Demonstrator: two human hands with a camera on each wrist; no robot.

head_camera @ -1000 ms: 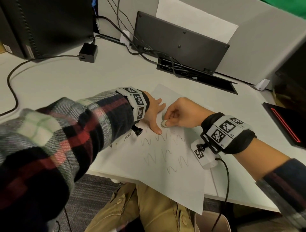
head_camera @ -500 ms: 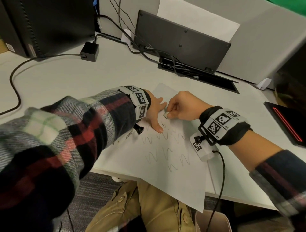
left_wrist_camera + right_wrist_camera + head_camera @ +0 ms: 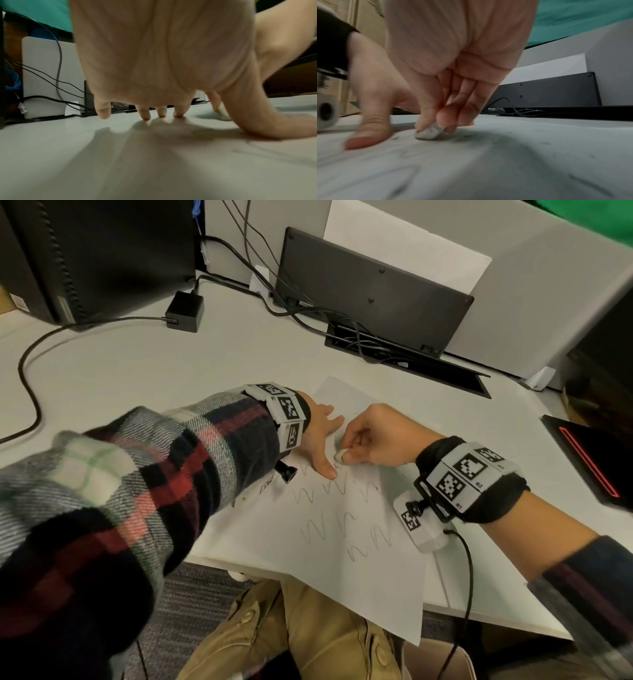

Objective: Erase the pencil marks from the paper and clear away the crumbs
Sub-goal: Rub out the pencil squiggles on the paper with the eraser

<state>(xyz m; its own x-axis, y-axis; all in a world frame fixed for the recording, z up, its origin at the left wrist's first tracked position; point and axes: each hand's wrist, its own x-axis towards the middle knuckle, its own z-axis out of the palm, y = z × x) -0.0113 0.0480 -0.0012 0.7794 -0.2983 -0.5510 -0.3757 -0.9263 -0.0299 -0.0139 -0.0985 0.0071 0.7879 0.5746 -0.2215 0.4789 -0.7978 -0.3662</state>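
The right hand [image 3: 373, 436] pinches a small, grey-smudged eraser [image 3: 340, 455] between thumb and fingertips, its rounded end pressed down on the paper [image 3: 359, 542] — the right wrist view shows the eraser [image 3: 429, 132] touching the sheet with a few dark crumbs [image 3: 467, 135] scattered just beside it. The left hand [image 3: 320, 436] lies spread with fingers straight, holding nothing; its fingertips [image 3: 145, 115] and thumb press the sheet flat against the desk [image 3: 137, 371], and the thumb tip sits just beside the eraser on its left. What matters for the next stroke is where the pencil marks [image 3: 337, 508] lie: they are all on the near side of the eraser, toward the person's body, in wavy rows that run left to right across the sheet. The first row begins almost at the eraser; the others lie nearer the desk edge, where the paper overhangs. The right hand is the nearer one to every row and already has the tool, so the work most likely proceeds by drawing the eraser toward the body and sweeping along each row. The paper above the eraser looks clean, though faint traces would be hard to tell — most of the erasing seems yet to be done. The bracing left hand may need to slide down too, or the overhanging end could buckle.
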